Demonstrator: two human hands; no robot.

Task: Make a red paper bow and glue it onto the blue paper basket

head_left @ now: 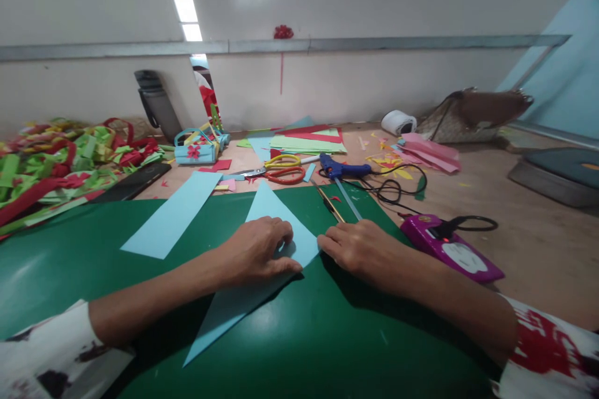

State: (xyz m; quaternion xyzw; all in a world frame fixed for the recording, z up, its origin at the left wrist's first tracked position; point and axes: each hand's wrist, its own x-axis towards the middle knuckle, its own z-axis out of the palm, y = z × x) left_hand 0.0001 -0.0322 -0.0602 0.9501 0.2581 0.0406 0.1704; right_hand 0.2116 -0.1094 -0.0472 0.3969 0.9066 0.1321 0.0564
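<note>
A light blue sheet of paper [269, 202], folded into a pointed shape, lies on the green board. My left hand [259, 249] rests on its middle, with the fingers bent and the thumb stretched out apart from them along the lower edge. At the paper's right corner, my right hand [353, 252] is closed, its thumb and fingertips on that corner. A second light blue strip of paper [173, 215] lies flat to the left. Just beyond my right hand are a glue gun [344, 168] with a glue stick in it and a thin pen-like tool [327, 201].
Scissors with yellow and red handles [283, 171] lie beyond the green board [365, 336]. A purple power strip [452, 249] and black cord are at right. Coloured paper strips [70, 162], a phone [133, 182], a bottle [156, 103] and a small blue paper bag [196, 151] stand left.
</note>
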